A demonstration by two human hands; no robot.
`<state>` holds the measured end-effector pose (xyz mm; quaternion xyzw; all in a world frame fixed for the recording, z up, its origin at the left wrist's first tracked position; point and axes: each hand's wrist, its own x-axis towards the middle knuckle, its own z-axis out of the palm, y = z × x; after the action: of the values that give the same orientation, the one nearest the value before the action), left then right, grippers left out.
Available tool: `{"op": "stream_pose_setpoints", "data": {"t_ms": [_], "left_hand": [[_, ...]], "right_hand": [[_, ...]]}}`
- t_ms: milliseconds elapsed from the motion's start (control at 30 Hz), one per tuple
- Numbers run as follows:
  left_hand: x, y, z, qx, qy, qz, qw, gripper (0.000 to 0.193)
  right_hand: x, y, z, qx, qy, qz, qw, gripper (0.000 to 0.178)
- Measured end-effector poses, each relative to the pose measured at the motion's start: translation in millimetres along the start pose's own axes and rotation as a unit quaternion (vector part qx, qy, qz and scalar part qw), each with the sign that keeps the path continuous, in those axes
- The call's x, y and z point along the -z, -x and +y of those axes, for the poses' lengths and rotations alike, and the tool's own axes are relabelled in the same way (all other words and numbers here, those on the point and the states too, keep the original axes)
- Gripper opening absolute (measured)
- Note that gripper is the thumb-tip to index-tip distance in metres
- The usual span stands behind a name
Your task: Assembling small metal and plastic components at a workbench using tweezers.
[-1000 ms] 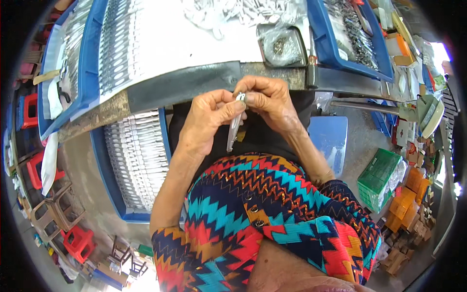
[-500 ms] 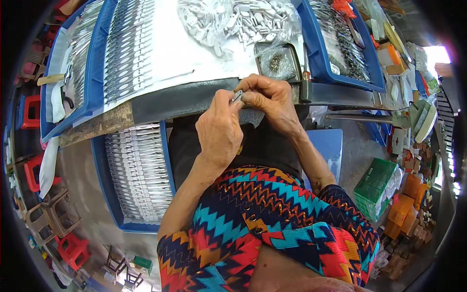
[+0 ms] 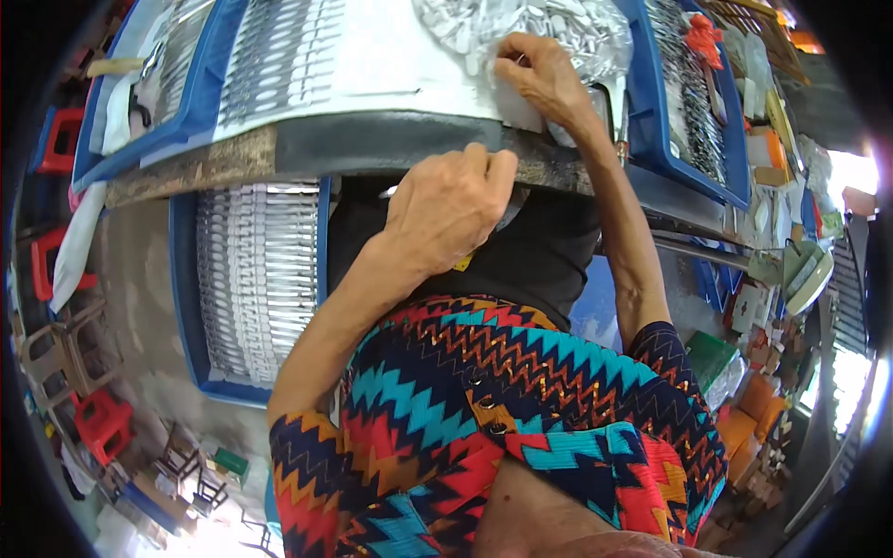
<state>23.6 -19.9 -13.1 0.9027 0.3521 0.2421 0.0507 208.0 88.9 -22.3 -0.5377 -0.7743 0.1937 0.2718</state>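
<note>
My left hand (image 3: 451, 205) is closed, back up, at the front edge of the table (image 3: 372, 144); its curled fingers hide whatever they hold. A small bright metal tip (image 3: 389, 192) shows beside it, over my dark-clothed lap. Farther away, my right hand (image 3: 544, 79) reaches over the white tabletop covering (image 3: 381, 56) to the near side of a clear plastic bag (image 3: 558, 23) full of small flat grey pieces. Its thumb and fingers are bent together; what is between them is too small to make out. My right hand and forearm partly cover a dark tray (image 3: 609, 102).
Blue bins of slender metal parts stand on the table at left (image 3: 195, 93) and right (image 3: 642, 121). Rows of similar parts (image 3: 279, 56) lie beside the left bin. Below the table is another filled blue bin (image 3: 186, 307). Red stools (image 3: 102, 423) stand at far left.
My hands have parted: the right has moved forward to the bag, the left stays near the table edge, now turned back up. The small grey metal piece they held is out of sight.
</note>
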Motion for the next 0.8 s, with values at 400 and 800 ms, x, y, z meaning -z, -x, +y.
{"op": "stream_pose_setpoints", "data": {"t_ms": [400, 800], "left_hand": [[-10, -1, -1, -0.085, 0.049, -0.061, 0.993, 0.012], [-6, -6, 1, -0.121, 0.062, -0.017, 0.991, 0.013]], "right_hand": [[7, 10, -4, 0.05, 0.141, -0.001, 0.989, 0.023], [22, 15, -16, -0.073, 0.015, 0.073, 0.994, 0.019]]}}
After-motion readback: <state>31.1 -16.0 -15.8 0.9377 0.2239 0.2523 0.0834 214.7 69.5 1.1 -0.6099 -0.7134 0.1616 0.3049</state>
